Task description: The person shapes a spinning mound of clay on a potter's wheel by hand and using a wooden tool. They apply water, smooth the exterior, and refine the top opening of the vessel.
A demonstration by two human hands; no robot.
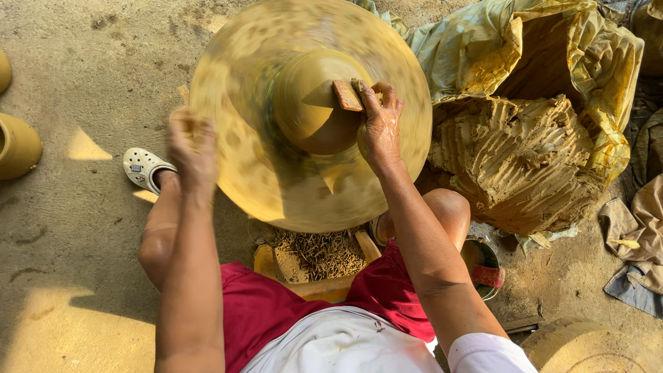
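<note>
- Head view: your right hand is up on the cone of clay that sits in the middle of the wheel, fingers pinched around a small flat scraper with its edge pressed against the cone's upper side.
- Same view, your left hand is at the wheel's left rim, touching or just over it. It's blurred, so can't tell if the fingers are curled or loose, and nothing shows in it.
- The wheel itself is a smear of yellow-brown, clearly spinning, and it sits right in front of your knees.
- Just right of the wheel there's a big lump of clay, ridged all over, lying on a plastic sheet that's folded up behind it.
- Your left foot in a white clog pokes out beside the wheel's left edge.
- A pot stands at the far left, well apart from you.
- A small bucket sits by your right knee, with a crumpled cloth further right.
</note>
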